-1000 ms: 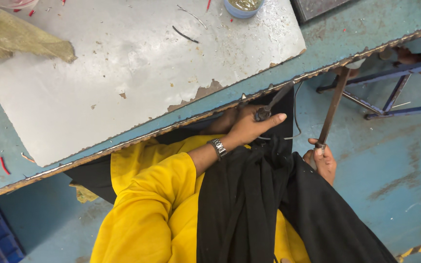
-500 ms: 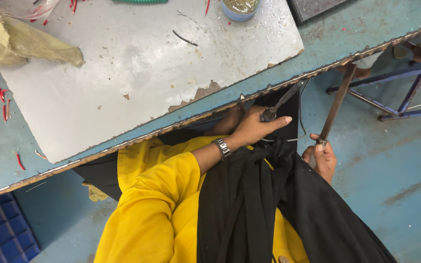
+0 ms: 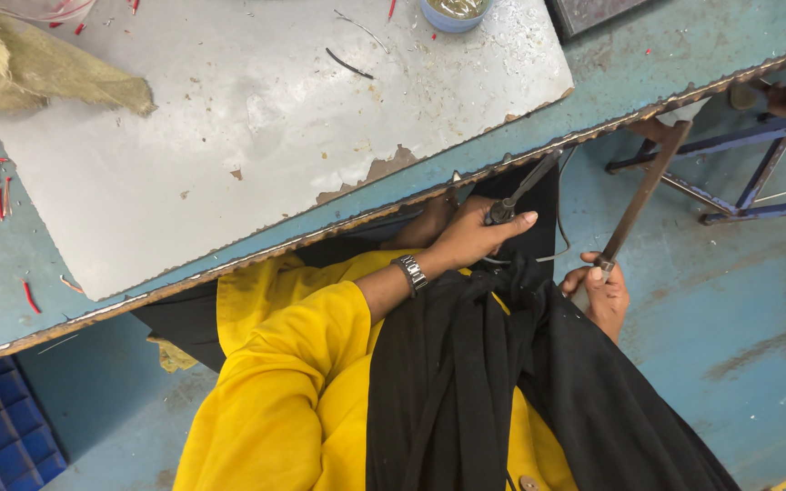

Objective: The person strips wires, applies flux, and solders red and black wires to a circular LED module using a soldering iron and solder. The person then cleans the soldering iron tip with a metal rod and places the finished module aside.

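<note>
The left hand (image 3: pixel 470 238), with a metal watch (image 3: pixel 410 272) at the wrist, was closed around a dark, slender tool (image 3: pixel 522 189) just below the table's jagged edge (image 3: pixel 338 232). The right hand (image 3: pixel 600 293) gripped a long, rusty flat bar (image 3: pixel 640 198) rising obliquely to that edge. Black cloth (image 3: pixel 475 382) draped over yellow sleeve (image 3: pixel 275 400).

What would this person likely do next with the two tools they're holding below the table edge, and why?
Probably lift the dark tool in the left hand up onto the table. Its tip already touches the table edge, and the right hand holds the long rod angled upward too.
</note>
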